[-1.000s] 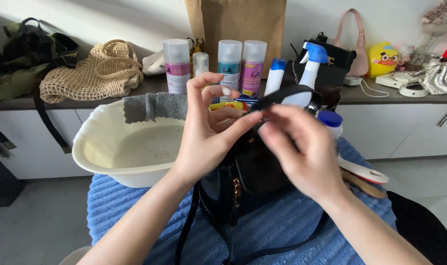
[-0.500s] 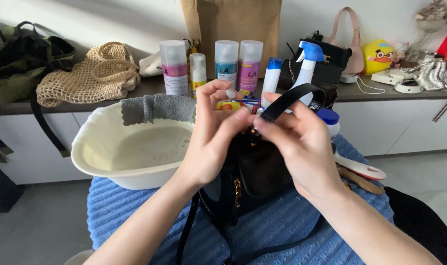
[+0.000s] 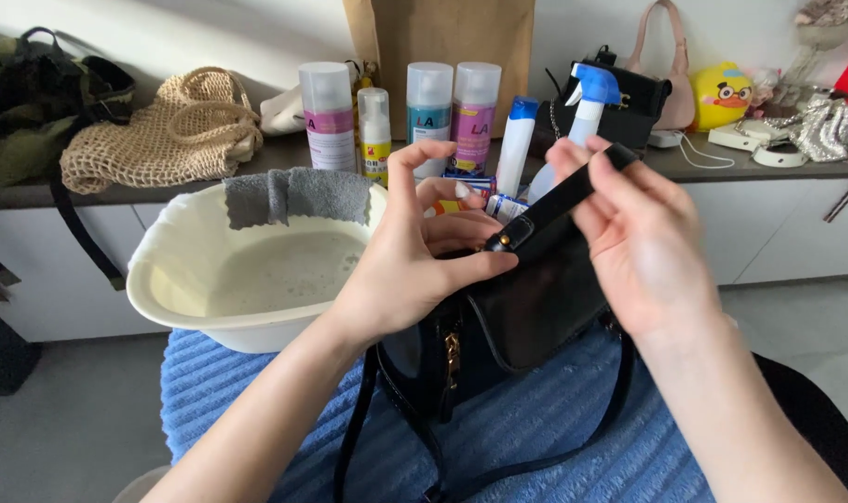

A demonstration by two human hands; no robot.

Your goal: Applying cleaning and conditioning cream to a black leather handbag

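Since half a second ago the hands have drawn apart: the right hand (image 3: 647,251) has lifted the black strap (image 3: 559,200) up and to the right, so that it now runs taut and slanted from its brass stud end near the left hand (image 3: 414,270) to the right fingertips. That exposes the strap's full face for handling. The right grip is closed in a pinch on the strap's upper end; the left grip is half open, thumb resting on the strap's lower end and index finger raised clear. The black handbag (image 3: 508,326) sits just beneath both hands on a blue ribbed towel (image 3: 554,438). Beside it to the left stands a cream basin (image 3: 210,289) with a grey cloth (image 3: 298,196) over its rim, with bottles (image 3: 428,107) on the surface behind.
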